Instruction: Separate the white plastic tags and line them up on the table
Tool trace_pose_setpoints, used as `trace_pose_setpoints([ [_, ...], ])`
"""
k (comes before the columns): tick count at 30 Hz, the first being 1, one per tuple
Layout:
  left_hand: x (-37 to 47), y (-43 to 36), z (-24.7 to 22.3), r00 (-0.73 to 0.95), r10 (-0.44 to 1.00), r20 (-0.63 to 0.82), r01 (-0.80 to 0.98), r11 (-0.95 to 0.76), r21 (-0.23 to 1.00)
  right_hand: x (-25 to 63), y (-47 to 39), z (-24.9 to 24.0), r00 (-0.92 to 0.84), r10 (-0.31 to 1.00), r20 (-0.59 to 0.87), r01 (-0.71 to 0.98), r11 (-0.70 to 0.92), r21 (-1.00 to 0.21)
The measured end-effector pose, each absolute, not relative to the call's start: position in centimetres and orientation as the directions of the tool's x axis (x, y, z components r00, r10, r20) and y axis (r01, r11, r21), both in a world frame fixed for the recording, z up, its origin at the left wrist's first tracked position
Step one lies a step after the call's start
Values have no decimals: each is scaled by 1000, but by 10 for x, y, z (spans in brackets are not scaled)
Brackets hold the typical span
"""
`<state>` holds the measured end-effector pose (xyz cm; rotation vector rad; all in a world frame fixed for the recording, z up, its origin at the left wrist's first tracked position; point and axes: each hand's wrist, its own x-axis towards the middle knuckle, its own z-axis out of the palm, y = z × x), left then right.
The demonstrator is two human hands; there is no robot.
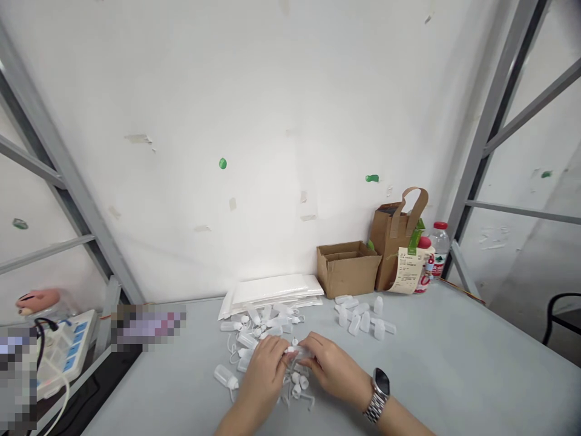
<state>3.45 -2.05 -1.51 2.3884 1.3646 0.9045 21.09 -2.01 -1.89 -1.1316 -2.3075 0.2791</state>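
Note:
My left hand (pixel 267 366) and my right hand (pixel 329 363) meet over a pile of small translucent plastic bottles. The right fingers are closed around a small translucent bottle (pixel 304 352), lying sideways. Pinched in the left fingertips is a small white cap (pixel 289 349) at the bottle's end. Under and between the hands lie loose white caps (pixel 296 390) with thin tubes. Bottles with caps and tubes spread behind the hands, and one capped bottle (pixel 223 375) lies left of my left hand. A group of bottles without visible caps (pixel 361 316) sits to the right, some upright.
White flat packets (pixel 272 289) lie against the wall. Beside them stand an open cardboard box (pixel 348 275), a brown paper bag (pixel 385 242) and a red-capped bottle (pixel 439 248). A power strip (pixel 75 348) is at the far left.

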Motion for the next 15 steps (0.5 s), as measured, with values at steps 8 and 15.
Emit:
trace_pose_setpoints([
  [8,34,-15,-23,281,866,413,736,-471,487,206,-15,-20,-646,540,539,703,697,144],
  [15,33,-15,-25,275,841,467,764,-486,425,201,-12,-25,-646,467,604,702,674,230],
])
